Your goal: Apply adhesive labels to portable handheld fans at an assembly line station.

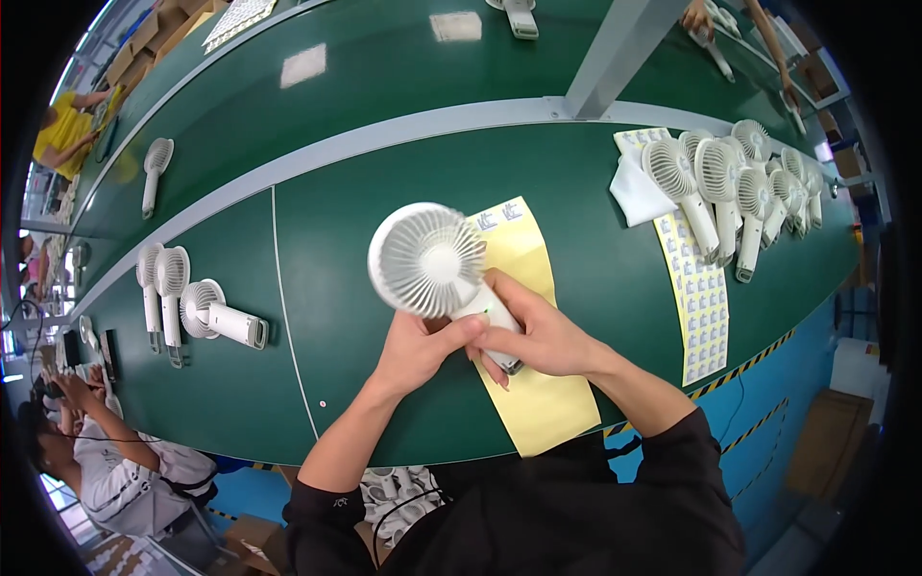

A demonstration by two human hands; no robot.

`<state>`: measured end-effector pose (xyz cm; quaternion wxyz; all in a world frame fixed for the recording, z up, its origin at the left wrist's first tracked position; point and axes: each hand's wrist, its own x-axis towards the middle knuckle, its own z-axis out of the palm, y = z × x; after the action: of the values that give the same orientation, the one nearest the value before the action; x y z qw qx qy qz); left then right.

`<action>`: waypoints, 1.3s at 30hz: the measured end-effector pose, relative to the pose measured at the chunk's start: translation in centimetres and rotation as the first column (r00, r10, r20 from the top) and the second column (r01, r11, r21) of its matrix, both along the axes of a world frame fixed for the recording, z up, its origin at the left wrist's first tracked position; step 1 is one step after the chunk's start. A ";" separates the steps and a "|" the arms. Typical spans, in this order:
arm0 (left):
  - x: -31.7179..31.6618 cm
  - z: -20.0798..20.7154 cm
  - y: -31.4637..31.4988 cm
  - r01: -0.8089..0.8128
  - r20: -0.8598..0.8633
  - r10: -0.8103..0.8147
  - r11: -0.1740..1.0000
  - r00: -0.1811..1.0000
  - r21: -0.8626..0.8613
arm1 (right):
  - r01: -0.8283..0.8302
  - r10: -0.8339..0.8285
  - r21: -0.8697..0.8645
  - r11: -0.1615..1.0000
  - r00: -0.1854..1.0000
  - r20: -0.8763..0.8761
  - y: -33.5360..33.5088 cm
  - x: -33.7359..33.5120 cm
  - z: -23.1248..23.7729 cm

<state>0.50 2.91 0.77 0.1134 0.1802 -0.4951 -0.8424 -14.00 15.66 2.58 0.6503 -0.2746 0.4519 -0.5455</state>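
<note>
A white handheld fan (423, 257) is held above the green table, its round grille toward the upper left and its handle toward the lower right. My left hand (423, 346) supports it from below the head, with the thumb laid on the handle. Fingers of my right hand (538, 331) wrap the handle from the other side, thumb across its front. A small green light shows on the handle near my fingers. Beneath the fan and my right hand lies a yellow backing sheet (547, 413) with a few stickers at its far end.
Several white fans (715, 173) are heaped at the right, beside a white cloth (639, 192) and a sticker sheet (706, 326). At the left lie three more fans (173, 278). A grey rail (384, 136) and post (615, 62) border the far side. A co-worker (125, 470) sits at lower left.
</note>
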 end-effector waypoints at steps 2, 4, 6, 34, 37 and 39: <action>-0.2 0.6 0.1 -0.020 -0.001 0.020 1.000 1.000 -0.004 | -0.125 0.125 -0.001 0.992 0.990 -0.061 0.1 0.0 -0.3; 0.2 0.5 -0.3 0.034 0.079 -0.034 0.999 0.996 0.000 | -0.110 0.109 -0.022 0.994 0.994 -0.018 0.1 0.5 -0.7; 0.1 0.3 0.2 -0.031 0.094 0.035 0.998 0.995 -0.048 | -0.098 0.099 -0.040 0.994 0.995 0.022 0.1 0.9 -1.0; 0.8 -1.2 1.8 -0.217 0.130 0.188 0.940 0.973 0.262 | 0.280 -0.369 -0.245 0.928 0.778 -0.508 0.1 4.7 -1.9; 0.1 -1.1 0.3 -0.385 0.195 0.357 0.913 0.914 0.133 | 0.304 -0.330 -0.129 0.944 0.864 -0.380 -0.1 3.4 -0.2; -0.3 -0.8 -1.4 -0.432 -0.022 0.448 0.873 0.894 0.228 | 0.311 -0.299 0.045 0.949 0.938 -0.174 0.1 2.4 0.6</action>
<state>0.21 1.50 -0.07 0.3001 0.2679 -0.3415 -0.8494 -11.62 15.71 3.15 0.5277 -0.2220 0.5604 -0.5986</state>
